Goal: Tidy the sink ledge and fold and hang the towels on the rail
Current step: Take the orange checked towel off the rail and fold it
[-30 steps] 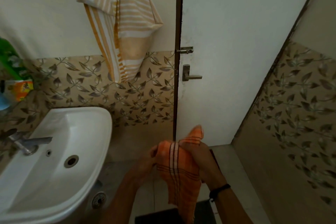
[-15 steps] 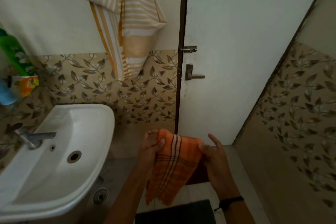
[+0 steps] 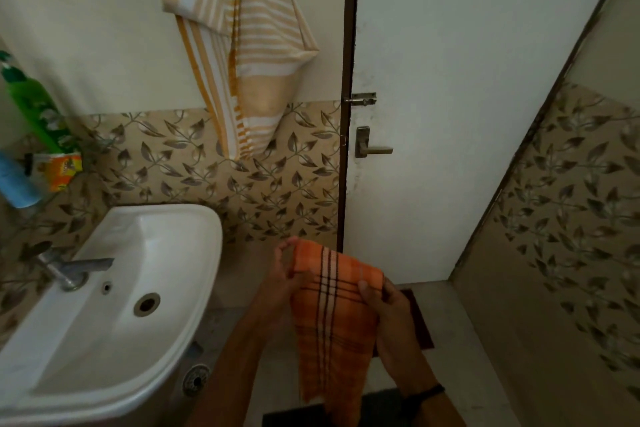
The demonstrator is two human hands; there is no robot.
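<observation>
Because the striped towel [image 3: 249, 45] runs out of the top edge, what it hangs from cannot be seen; it drapes unevenly down the far wall, left of the door [image 3: 450, 114]. At the far left, a green bottle [image 3: 34, 111], a blue bottle [image 3: 15, 180] and an orange packet [image 3: 59, 166] stand close together. The blue bottle is cut by the frame edge, the packet's print is unreadable, and the surface beneath them is hard to make out. Contents of both bottles cannot be told. The sink [image 3: 166, 236] sits at near left, its near rim cut off, with the tap [image 3: 72, 269] over the basin and the drain [image 3: 147, 303] showing.

The orange checked towel [image 3: 332, 322] is held in mid-air, near centre, right of the sink and in front of the door. The left hand [image 3: 282, 282] pinches its upper left edge. The right hand [image 3: 391, 315] pinches its upper right edge, thumb on the front, fingers hidden behind the cloth. The towel's lower end hangs out of the bottom edge.
</observation>
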